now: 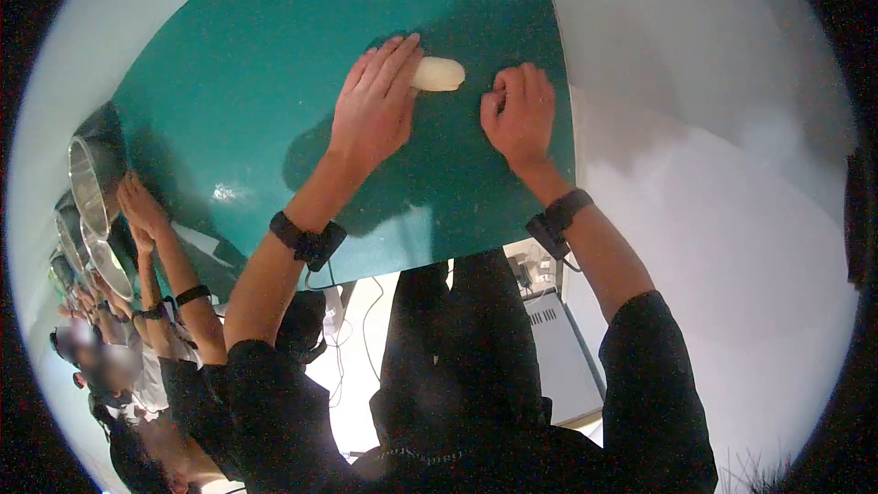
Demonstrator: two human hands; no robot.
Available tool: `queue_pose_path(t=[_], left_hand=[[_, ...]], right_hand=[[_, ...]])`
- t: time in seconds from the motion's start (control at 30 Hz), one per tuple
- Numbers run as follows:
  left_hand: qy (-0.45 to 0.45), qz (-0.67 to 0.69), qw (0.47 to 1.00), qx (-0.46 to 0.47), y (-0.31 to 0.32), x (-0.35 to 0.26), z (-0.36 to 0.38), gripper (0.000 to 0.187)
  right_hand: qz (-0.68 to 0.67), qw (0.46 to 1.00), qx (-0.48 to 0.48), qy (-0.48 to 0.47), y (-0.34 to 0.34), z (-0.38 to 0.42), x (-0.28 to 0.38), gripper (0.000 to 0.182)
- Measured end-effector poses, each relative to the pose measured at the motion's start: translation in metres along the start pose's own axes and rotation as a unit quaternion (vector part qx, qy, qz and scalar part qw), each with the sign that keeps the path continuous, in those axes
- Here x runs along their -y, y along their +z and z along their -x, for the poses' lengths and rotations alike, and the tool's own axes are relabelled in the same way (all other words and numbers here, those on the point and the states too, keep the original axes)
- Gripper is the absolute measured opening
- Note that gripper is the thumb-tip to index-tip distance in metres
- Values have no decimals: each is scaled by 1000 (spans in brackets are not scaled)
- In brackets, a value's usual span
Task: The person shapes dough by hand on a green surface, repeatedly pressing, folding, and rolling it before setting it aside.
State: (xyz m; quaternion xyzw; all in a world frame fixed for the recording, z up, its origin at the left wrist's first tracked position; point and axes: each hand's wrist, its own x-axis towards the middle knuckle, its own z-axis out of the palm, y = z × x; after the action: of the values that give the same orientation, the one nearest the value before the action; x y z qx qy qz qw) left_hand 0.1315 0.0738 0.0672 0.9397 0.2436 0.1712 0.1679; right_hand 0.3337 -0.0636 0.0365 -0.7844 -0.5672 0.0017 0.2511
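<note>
A pale, thick roll of dough (pixel 440 74) lies on the green tabletop (pixel 274 82), its rounded right end showing. My left hand (pixel 376 96) rests palm down over the left part of the roll, fingers stretched out and side by side. What is under that palm is hidden. To the right, apart from the dough, my right hand (pixel 521 112) is at the table with its fingers curled in to the palm. Nothing shows in it, though the inside of the palm is out of sight. A black band with a small box sits on each wrist.
A white wall (pixel 658 128) stands close along the table's right edge. Metal bowls (pixel 94 178) line the far left, where other people's hands (pixel 142 206) and arms are. Below the table are cables and a white cabinet (pixel 560 361).
</note>
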Motion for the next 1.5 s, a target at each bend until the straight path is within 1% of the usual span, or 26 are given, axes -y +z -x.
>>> queue_pose_path(t=[0.1, 0.2, 0.3, 0.4, 0.43, 0.5, 0.6, 0.7, 0.73, 0.83, 0.93, 1.03, 1.13, 1.23, 1.33, 1.43, 1.47, 1.5], left_hand=[[3, 15, 1000, 6, 4, -1, -14, 56], [-35, 6, 999, -35, 10, -11, -13, 60], [-41, -24, 997, -61, 19, -10, -17, 54], [-75, -26, 997, -22, 38, 3, -25, 48], [-62, -8, 998, -29, 33, -4, -23, 47], [-41, 23, 998, -29, 37, -10, -10, 44], [30, 101, 994, 34, 33, -31, 30, 48], [-19, 163, 986, 20, 21, -52, 52, 53], [-62, 173, 982, 43, 16, -57, 53, 54], [-117, 195, 973, -45, 23, -64, 56, 55], [-167, 171, 948, -211, 10, -88, 17, 52], [-71, 102, 988, -92, -3, -76, 13, 48], [-61, 211, 975, 28, 8, -59, 40, 41], [-211, 241, 940, 115, 4, -56, 54, 45], [-202, 128, 971, 19, 3, -66, 41, 48], [-143, 125, 981, 38, 6, -76, 39, 51], [-115, 105, 987, 20, 7, -77, 33, 47], [-110, 101, 989, 0, 9, -79, 24, 45]], right_hand=[[2, 1000, 2, 8, 2, -1, -2, 20], [6, 1000, 7, 5, 14, 3, -5, 20], [29, 999, 11, 8, 18, 7, -6, 21], [15, 999, 29, 16, 24, 5, -5, 22], [21, 1000, 18, 9, 13, 4, -1, 21], [19, 1000, 5, 3, 11, 6, 3, 21], [11, 1000, 10, 2, 4, 4, 4, 20], [19, 1000, 6, -3, 8, 2, 1, 20], [17, 1000, 8, 0, 8, 1, 0, 21], [8, 1000, 11, 1, 10, 0, -1, 21], [4, 1000, 9, -3, 7, 1, -1, 20], [12, 1000, 5, -4, 7, 1, 1, 20], [7, 1000, 8, 0, 7, 2, 0, 20], [4, 1000, 12, 4, 7, 4, 1, 21], [4, 1000, 17, 5, 10, 0, -1, 22], [13, 999, 38, 22, 11, 4, 0, 23], [21, 999, 40, 26, 12, 5, 0, 24], [29, 998, 42, 28, 12, 5, 0, 25]])
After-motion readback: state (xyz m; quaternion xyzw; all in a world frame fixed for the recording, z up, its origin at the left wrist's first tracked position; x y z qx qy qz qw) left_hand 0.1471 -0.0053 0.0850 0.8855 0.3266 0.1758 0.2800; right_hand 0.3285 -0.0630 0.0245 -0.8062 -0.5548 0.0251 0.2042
